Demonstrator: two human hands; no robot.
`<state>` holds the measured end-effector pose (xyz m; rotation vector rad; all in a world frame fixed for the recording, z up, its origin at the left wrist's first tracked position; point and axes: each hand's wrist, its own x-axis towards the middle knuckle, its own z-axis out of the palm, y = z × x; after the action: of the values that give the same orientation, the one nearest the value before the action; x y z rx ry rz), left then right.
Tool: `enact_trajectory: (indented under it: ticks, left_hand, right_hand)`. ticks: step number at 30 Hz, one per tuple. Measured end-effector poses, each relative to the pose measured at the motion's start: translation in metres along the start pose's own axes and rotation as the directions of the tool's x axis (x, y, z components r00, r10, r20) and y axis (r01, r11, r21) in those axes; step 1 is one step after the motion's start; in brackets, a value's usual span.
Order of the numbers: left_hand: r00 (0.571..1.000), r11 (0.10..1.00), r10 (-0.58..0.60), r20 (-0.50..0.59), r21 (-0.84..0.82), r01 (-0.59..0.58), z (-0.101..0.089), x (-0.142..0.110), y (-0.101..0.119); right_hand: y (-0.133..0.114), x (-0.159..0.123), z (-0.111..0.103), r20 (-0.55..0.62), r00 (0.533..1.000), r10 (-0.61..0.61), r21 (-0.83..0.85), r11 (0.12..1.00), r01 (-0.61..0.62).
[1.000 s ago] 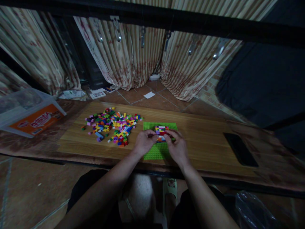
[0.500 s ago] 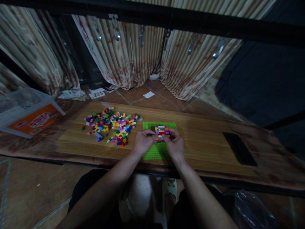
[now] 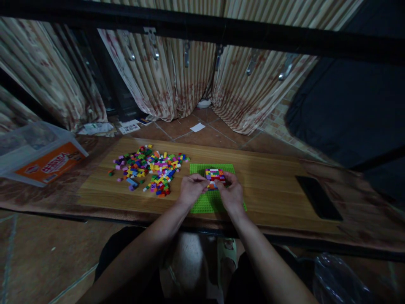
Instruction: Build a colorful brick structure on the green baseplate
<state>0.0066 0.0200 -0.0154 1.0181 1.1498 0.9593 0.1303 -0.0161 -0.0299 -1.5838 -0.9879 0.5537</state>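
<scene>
A green studded baseplate [image 3: 202,206] lies on the wooden board, bearing a small block of multicoloured toy bricks [image 3: 215,173]. At the block's left front corner, my left hand [image 3: 190,188] is closed in a pinch, thumb and index together. Whatever may be between those fingertips is too small to make out. My right hand [image 3: 232,192] grips the block's right side, its thumb over the front part and its fingers curled behind. Both hands partly cover the bricks and the plate.
Left of the plate spreads a pile of loose toy bricks [image 3: 161,166]. Beyond it stands a clear plastic box [image 3: 47,158] with an orange label. A dark phone-like slab [image 3: 319,197] lies to the right on the wooden board [image 3: 272,185]. Striped curtains [image 3: 177,84] hang behind.
The whole view has shifted slightly. Both hands stay at the brick block in nearly the same pose, with only slight finger movement.
</scene>
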Motion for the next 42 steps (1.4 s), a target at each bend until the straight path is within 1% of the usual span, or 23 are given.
enact_trajectory:
  ticks: [3, 6, 8, 11, 14, 16, 19, 21, 23, 26, 28, 29, 30, 32, 36, 40, 42]
  left_hand:
    - [0.996, 0.994, 0.086, 0.023, 0.060, -0.087, -0.002, -0.001, -0.004]
    - [0.974, 0.963, 0.222, 0.054, 0.144, -0.227, -0.003, -0.002, -0.007]
    - [0.959, 0.947, 0.273, 0.071, 0.157, -0.281, -0.004, -0.004, -0.009]
    - [0.961, 0.955, 0.257, 0.097, 0.127, -0.268, -0.005, -0.005, -0.009]
    - [0.972, 0.963, 0.210, 0.102, 0.148, -0.224, -0.014, -0.003, -0.004]
    - [0.978, 0.957, 0.199, 0.067, 0.201, -0.208, -0.027, 0.002, 0.002]
    - [0.964, 0.922, 0.265, -0.005, 0.296, -0.251, -0.055, 0.013, 0.015]
    - [0.939, 0.864, 0.342, -0.046, 0.409, -0.295, -0.074, 0.019, 0.024]
    - [0.917, 0.757, 0.398, -0.035, 0.577, -0.307, -0.088, 0.021, 0.032]
    - [0.916, 0.541, 0.400, -0.020, 0.812, -0.218, -0.098, 0.019, 0.038]
    - [0.917, 0.405, 0.397, -0.029, 0.902, -0.147, -0.099, 0.018, 0.038]
    - [0.916, 0.363, 0.400, -0.034, 0.924, -0.124, -0.099, 0.018, 0.037]
    - [0.915, 0.334, 0.404, -0.026, 0.935, -0.120, -0.098, 0.019, 0.035]
    - [0.910, 0.304, 0.414, 0.002, 0.942, -0.141, -0.097, 0.022, 0.031]
    - [0.883, 0.245, 0.467, 0.043, 0.954, -0.175, -0.095, 0.031, 0.023]
    - [0.850, 0.197, 0.521, 0.076, 0.958, -0.206, -0.090, 0.041, 0.022]
    - [0.844, 0.181, 0.529, 0.085, 0.961, -0.211, -0.087, 0.045, 0.023]
  right_hand:
    - [0.001, 0.001, 0.000, 0.010, 1.000, -0.007, 0.004, 1.000, 0.007]
    - [0.004, 0.002, 0.000, 0.010, 1.000, -0.005, -0.006, 1.000, 0.005]
    - [0.007, 0.002, 0.001, 0.018, 1.000, -0.004, 0.005, 1.000, 0.004]
    - [0.011, 0.003, 0.001, 0.024, 1.000, 0.003, 0.048, 0.999, -0.005]
    - [0.014, 0.004, -0.002, 0.017, 0.998, 0.060, 0.066, 0.996, -0.061]
    - [0.014, 0.005, -0.006, 0.000, 0.994, 0.111, 0.067, 0.992, -0.111]
    - [0.015, 0.008, -0.011, -0.021, 0.991, 0.135, 0.046, 0.990, -0.134]
    - [0.017, 0.009, -0.014, -0.021, 0.993, 0.115, 0.004, 0.993, -0.115]
    - [0.018, 0.009, -0.016, -0.008, 0.996, 0.087, -0.033, 0.996, -0.088]
    - [0.017, 0.008, -0.018, 0.016, 0.998, 0.064, -0.050, 0.997, -0.063]
    - [0.016, 0.008, -0.018, 0.016, 0.998, 0.066, -0.059, 0.996, -0.065]
    - [0.016, 0.008, -0.019, 0.014, 0.997, 0.069, -0.065, 0.996, -0.068]
    - [0.016, 0.008, -0.019, 0.013, 0.997, 0.074, -0.071, 0.995, -0.073]
    - [0.017, 0.010, -0.020, 0.013, 0.997, 0.081, -0.086, 0.993, -0.080]
    - [0.018, 0.011, -0.023, 0.015, 0.997, 0.074, -0.099, 0.992, -0.072]
    - [0.016, 0.010, -0.025, 0.028, 0.998, 0.062, -0.093, 0.994, -0.059]
    - [0.015, 0.011, -0.025, 0.031, 0.997, 0.070, -0.088, 0.994, -0.067]
